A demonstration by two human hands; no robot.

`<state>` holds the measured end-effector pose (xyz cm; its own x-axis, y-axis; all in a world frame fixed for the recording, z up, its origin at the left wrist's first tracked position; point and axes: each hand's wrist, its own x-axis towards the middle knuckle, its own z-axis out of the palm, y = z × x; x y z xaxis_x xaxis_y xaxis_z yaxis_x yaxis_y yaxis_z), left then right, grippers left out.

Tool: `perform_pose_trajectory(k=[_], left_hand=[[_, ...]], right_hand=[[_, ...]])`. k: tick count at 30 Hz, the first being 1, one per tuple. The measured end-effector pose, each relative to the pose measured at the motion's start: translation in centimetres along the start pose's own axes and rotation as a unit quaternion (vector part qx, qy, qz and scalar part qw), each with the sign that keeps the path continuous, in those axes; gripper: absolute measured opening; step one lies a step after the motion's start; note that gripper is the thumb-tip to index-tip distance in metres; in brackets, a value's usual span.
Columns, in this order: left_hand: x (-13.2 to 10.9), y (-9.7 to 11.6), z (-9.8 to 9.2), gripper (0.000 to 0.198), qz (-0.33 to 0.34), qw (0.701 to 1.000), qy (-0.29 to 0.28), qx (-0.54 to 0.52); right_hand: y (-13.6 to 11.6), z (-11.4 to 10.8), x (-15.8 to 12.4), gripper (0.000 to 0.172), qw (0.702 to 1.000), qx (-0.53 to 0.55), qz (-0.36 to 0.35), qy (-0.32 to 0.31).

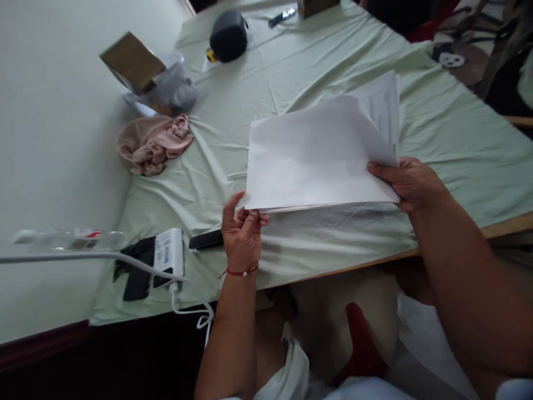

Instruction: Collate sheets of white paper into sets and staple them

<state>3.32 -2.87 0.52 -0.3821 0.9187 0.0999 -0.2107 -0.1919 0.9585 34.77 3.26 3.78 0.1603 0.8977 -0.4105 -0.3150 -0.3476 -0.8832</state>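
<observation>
A stack of white paper sheets (308, 155) is held above the cloth-covered table, its top sheet blank. Printed text shows on a sheet (381, 105) behind, where the right edges fan apart. My right hand (414, 183) grips the stack's lower right side, thumb on top and fingers underneath. At the lower left corner, my left hand (245, 225) pinches the paper edges between thumb and fingers, with the index finger raised beside the corner. A red string bracelet (245, 273) circles the left wrist. Some of the fingers are hidden under the paper.
A pale green cloth (283, 72) covers the table. Along the wall side are a pink cloth (156, 145), a box (133, 61), a white power strip (169, 253) with cables and a clear bottle (70, 240). A black case (228, 36) lies farther back.
</observation>
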Motion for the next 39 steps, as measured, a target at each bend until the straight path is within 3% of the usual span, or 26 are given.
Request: perform_pose_trajectory(k=[6,12,16,22,27,31,34,36,39], left_hand=[[0.1,0.1,-0.1,0.014,0.021,0.999,0.028,0.006],[-0.1,0.2,-0.2,0.013,0.048,0.999,0.002,-0.006],[-0.3,0.3,-0.4,0.01,0.032,0.999,-0.019,-0.002],[-0.1,0.0,-0.3,0.024,-0.007,0.999,0.027,0.044],[0.0,0.1,-0.2,0.067,-0.09,0.996,0.003,0.004],[-0.2,0.3,-0.2,0.055,-0.189,0.981,0.032,-0.001],[-0.6,0.0,0.2,0.054,-0.22,0.974,0.054,0.002],[-0.8,-0.2,0.3,0.057,-0.189,0.981,0.049,0.015],[-0.8,-0.5,-0.3,0.056,-0.08,0.993,0.03,0.08]], right_hand=[[0.2,0.0,0.0,0.016,1.0,-0.005,0.01,-0.006],[0.6,-0.3,0.7,0.017,0.998,-0.049,0.019,-0.028],[0.1,-0.2,0.5,0.021,0.997,-0.064,0.03,-0.008],[-0.6,0.0,-0.1,0.023,0.999,-0.035,0.005,0.001],[-0.7,-0.1,-0.4,0.033,0.999,-0.03,-0.009,-0.015],[-0.5,-0.4,-0.6,0.035,0.997,-0.052,-0.011,-0.056],[-0.1,-0.8,-0.4,0.036,0.994,-0.052,-0.02,-0.092],[0.2,-1.2,-0.2,0.037,0.992,-0.048,-0.026,-0.109],[0.5,-1.8,0.2,0.034,0.987,-0.051,-0.03,-0.15]])
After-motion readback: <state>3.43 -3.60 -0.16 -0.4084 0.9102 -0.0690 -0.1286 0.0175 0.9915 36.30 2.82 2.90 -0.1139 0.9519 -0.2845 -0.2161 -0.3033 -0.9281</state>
